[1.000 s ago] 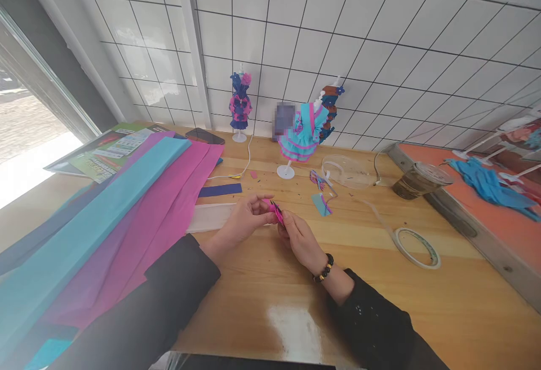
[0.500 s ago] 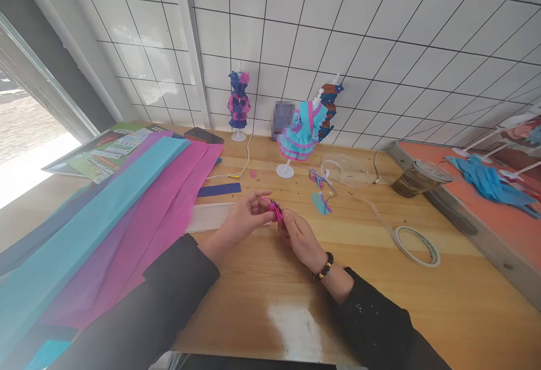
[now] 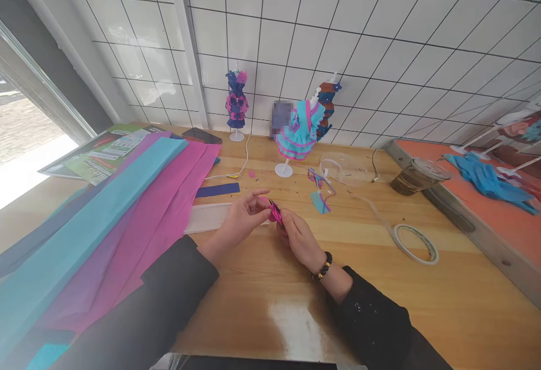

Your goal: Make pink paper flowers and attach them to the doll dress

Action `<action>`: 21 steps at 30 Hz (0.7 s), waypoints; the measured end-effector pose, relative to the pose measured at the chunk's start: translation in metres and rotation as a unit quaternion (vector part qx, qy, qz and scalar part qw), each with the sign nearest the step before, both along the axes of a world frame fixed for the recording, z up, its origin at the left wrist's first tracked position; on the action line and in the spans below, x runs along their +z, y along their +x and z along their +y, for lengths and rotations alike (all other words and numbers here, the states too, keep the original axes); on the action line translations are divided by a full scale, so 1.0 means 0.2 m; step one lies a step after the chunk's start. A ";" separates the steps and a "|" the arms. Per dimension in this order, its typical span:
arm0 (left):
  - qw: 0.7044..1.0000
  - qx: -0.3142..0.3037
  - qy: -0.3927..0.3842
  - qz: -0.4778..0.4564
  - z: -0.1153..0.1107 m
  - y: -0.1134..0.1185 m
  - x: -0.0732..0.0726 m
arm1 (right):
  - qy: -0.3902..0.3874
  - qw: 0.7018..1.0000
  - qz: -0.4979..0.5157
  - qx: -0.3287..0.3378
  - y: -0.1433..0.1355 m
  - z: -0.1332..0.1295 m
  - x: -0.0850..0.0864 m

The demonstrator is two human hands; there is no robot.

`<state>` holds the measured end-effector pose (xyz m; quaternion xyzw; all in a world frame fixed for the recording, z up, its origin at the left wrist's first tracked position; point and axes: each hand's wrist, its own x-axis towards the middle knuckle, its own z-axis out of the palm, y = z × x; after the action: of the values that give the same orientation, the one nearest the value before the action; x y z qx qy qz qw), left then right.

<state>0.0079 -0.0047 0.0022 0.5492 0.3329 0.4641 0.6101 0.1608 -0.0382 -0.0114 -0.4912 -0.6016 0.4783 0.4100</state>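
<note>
My left hand is closed, its thumb and fingers pinching the left side of a small folded piece of pink and dark paper. On the opposite side, my right hand grips that same piece between thumb and fingers. Thin dark points stick up from its top; what they belong to I cannot make out. Both hands are just above the wooden table. Behind them stands a small dress form in a turquoise and pink ruffled paper dress. A dark blue paper strip lies beyond my left hand.
Long pink and turquoise paper sheets cover the left side. A tape roll and a lidded cup are at right. Turquoise scraps lie behind the hands. Another dressed form stands by the tiled wall.
The camera view has shifted slightly. Both hands keep their pinch, and the pink and dark piece has tilted a little between them.
</note>
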 end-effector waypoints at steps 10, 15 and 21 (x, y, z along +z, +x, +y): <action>1.000 0.005 -0.018 0.010 0.01 0.00 -0.01 | -0.002 1.000 0.006 -0.008 0.00 0.00 0.00; 1.000 0.009 -0.021 0.018 0.01 0.00 0.00 | 0.001 1.000 0.003 -0.007 0.00 -0.01 0.01; 1.000 0.002 -0.027 0.006 0.01 0.00 0.00 | 0.002 1.000 0.004 -0.008 0.00 -0.01 0.02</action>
<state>0.0077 -0.0034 0.0030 0.5345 0.3500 0.4527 0.6219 0.1602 -0.0395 -0.0080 -0.4928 -0.5969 0.4762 0.4172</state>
